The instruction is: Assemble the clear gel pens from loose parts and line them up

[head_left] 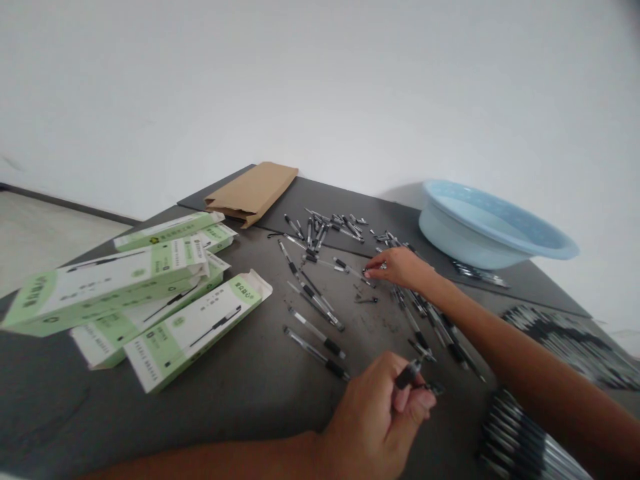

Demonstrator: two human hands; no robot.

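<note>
My left hand (373, 417), low in the centre, is closed around a pen (409, 375) whose black grip end sticks up past the fingers. Another small dark piece shows by its fingertips, too blurred to name. Farther forward, my right hand (400, 269) reaches over the scattered pens with thumb and fingers pinched together. Something small and dark is at those fingertips; I cannot make out what. Right beside them lies a clear pen with a black grip (353, 268). Loose pens (315, 297) lie between the hands and the boxes, and small dark bits (367, 299) lie near the right hand.
White and green pen boxes (200, 327) are piled on the left of the dark table (240, 413). A brown paper bag (257, 189) lies at the back. A light blue basin (470, 233) stands at back right. Rows of pens (520, 437) lie under and beside my right forearm.
</note>
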